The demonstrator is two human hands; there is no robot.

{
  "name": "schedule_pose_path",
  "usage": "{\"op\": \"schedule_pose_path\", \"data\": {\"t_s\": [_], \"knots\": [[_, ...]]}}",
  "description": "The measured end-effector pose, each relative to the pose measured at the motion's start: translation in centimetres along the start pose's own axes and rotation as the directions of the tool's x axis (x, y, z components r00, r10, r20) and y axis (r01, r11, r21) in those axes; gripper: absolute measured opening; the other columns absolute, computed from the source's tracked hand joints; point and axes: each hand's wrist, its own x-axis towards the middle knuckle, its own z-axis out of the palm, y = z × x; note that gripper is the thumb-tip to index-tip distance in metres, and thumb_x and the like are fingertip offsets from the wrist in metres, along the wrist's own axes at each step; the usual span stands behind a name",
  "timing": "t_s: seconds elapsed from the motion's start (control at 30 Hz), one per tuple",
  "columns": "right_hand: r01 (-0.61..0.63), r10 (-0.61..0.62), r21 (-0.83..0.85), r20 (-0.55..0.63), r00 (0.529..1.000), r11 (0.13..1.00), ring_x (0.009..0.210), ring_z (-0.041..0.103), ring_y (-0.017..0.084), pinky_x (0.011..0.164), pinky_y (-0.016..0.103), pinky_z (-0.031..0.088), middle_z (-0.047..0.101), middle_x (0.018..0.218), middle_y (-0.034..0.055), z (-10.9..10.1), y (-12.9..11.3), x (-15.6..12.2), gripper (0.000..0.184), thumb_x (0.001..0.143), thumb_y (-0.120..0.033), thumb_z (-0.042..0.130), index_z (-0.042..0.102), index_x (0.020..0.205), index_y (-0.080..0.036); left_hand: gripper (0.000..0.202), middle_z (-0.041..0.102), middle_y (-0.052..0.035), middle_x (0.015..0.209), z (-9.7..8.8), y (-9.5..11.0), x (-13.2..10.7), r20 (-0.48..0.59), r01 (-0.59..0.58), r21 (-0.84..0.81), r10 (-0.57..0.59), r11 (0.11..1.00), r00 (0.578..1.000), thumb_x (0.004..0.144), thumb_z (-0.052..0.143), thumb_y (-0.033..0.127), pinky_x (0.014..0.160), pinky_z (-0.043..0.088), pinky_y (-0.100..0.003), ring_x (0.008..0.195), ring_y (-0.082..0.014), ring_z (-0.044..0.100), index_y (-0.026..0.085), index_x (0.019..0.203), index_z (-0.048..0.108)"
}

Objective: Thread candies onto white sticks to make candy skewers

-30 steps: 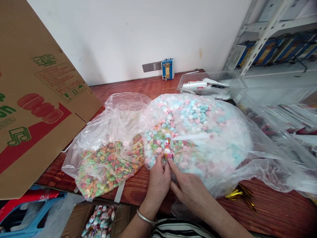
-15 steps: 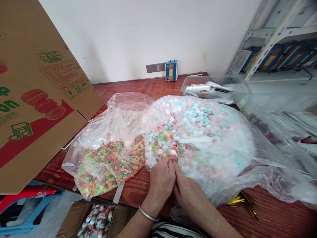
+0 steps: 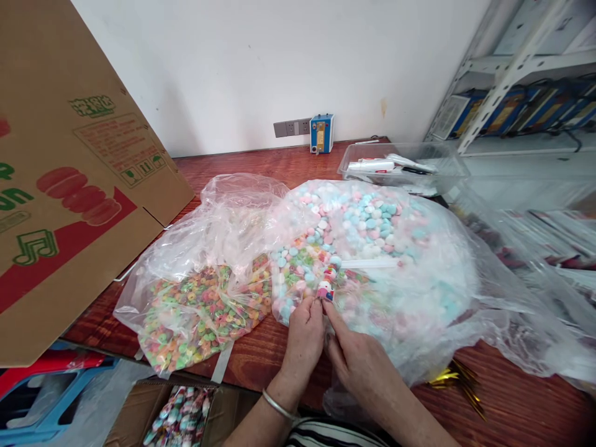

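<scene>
My left hand (image 3: 303,338) and my right hand (image 3: 358,360) meet at the near edge of the wooden table (image 3: 279,164), fingers pinched together on a small clear tube packet of candy (image 3: 326,282) with a printed label. The packet stands up from my fingertips over a big clear bag of pastel blue, pink and white candies (image 3: 372,223). A second clear bag of multicoloured ring candies (image 3: 200,307) lies just to the left. A silver bangle sits on my left wrist.
A large cardboard box flap (image 3: 69,186) leans over the table's left side. A clear plastic tray (image 3: 400,164) holds tubes at the back right, more plastic wrap (image 3: 535,248) to the right. Gold twist ties (image 3: 454,375) lie near my right arm. A carton of filled packets (image 3: 179,416) sits below.
Both hands shifted slightly right and forward with the packet still pinched between them; the fingers have kept working at its lower end. The bags have not moved.
</scene>
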Motion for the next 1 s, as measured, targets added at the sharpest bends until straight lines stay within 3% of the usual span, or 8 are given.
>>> {"op": "schedule_pose_path", "data": {"t_s": [0.1,0.17,0.3,0.43,0.6,0.77,0.9,1.0], "knots": [[-0.035,0.034,-0.057,-0.008,0.999,0.998,0.075,0.074,0.028,0.061,0.032,0.050,0.076,0.098,0.0167,0.3,0.1,0.1,0.060,0.093,-0.017,0.037,0.029,0.152,-0.009,0.036,0.053,0.0004,0.058,-0.3,0.4,0.1,0.062,-0.021,0.144,0.013,0.989,0.998,0.093,0.044,0.037,0.058,0.030,-0.028,0.057,-0.0160,0.045,0.022,0.062,0.054],[-0.070,0.071,-0.090,0.002,0.998,0.993,0.073,0.074,0.028,0.059,0.031,0.049,0.077,0.094,0.0157,0.4,0.2,0.4,0.059,0.094,-0.018,0.039,0.030,0.152,-0.010,0.031,0.055,-0.0003,0.059,-0.6,1.2,-0.1,0.052,-0.076,0.356,0.062,0.931,0.997,0.093,0.046,0.035,0.058,0.029,-0.029,0.057,-0.0164,0.047,0.021,0.067,0.056],[-0.093,0.095,-0.113,0.010,0.995,0.989,0.074,0.074,0.028,0.058,0.031,0.047,0.076,0.095,0.0153,0.2,0.2,0.8,0.061,0.095,-0.020,0.039,0.026,0.154,-0.011,0.015,0.065,-0.0048,0.084,-0.9,3.0,-0.3,0.005,-0.164,0.783,0.258,0.600,0.966,0.092,0.049,0.033,0.064,0.034,-0.031,0.073,-0.0214,0.059,0.021,0.094,0.059],[-0.092,0.096,-0.137,0.026,0.995,0.986,0.073,0.074,0.028,0.057,0.030,0.043,0.077,0.089,0.0137,-0.2,0.1,1.0,0.062,0.096,-0.020,0.037,0.021,0.155,-0.010,0.011,0.064,-0.0052,0.092,-0.6,3.4,0.4,0.111,-0.288,0.831,0.366,0.476,0.924,0.093,0.048,0.023,0.073,0.038,-0.032,0.087,-0.0223,0.060,0.022,0.096,0.059],[-0.116,0.124,-0.176,0.030,0.992,0.977,0.072,0.073,0.028,0.055,0.030,0.039,0.076,0.081,0.0120,-0.5,0.3,1.0,0.063,0.094,-0.016,0.038,0.023,0.154,-0.011,0.017,0.064,-0.0013,0.082,-0.1,2.5,1.2,0.101,-0.320,0.742,0.374,0.589,0.922,0.096,0.043,0.020,0.065,0.036,-0.030,0.074,-0.0178,0.060,0.022,0.088,0.058],[-0.129,0.136,-0.177,0.025,0.990,0.976,0.072,0.074,0.026,0.053,0.028,0.036,0.077,0.082,0.0118,-0.9,0.3,1.2,0.057,0.095,-0.017,0.038,0.031,0.151,-0.012,0.017,0.064,-0.0017,0.084,0.2,1.9,1.0,0.077,-0.360,0.605,0.399,0.710,0.914,0.096,0.043,0.019,0.070,0.038,-0.029,0.078,-0.0172,0.059,0.021,0.088,0.058],[-0.128,0.134,-0.174,0.023,0.991,0.976,0.073,0.074,0.026,0.052,0.029,0.035,0.077,0.084,0.0123,-1.6,-0.1,1.7,0.047,0.095,-0.017,0.039,0.045,0.141,-0.010,0.017,0.063,-0.0033,0.084,0.6,1.4,0.5,0.063,-0.408,0.519,0.443,0.751,0.894,0.095,0.043,0.018,0.072,0.040,-0.029,0.080,-0.0178,0.058,0.020,0.089,0.058],[-0.115,0.120,-0.168,0.020,0.993,0.979,0.073,0.074,0.026,0.052,0.028,0.037,0.077,0.084,0.0103,-1.9,-0.1,2.0,0.039,0.094,-0.016,0.041,0.054,0.131,-0.013,0.016,0.062,-0.0032,0.085,0.9,1.2,0.2,0.019,-0.388,0.433,0.422,0.814,0.906,0.094,0.043,0.018,0.074,0.041,-0.029,0.080,-0.0174,0.058,0.020,0.089,0.058]]}}
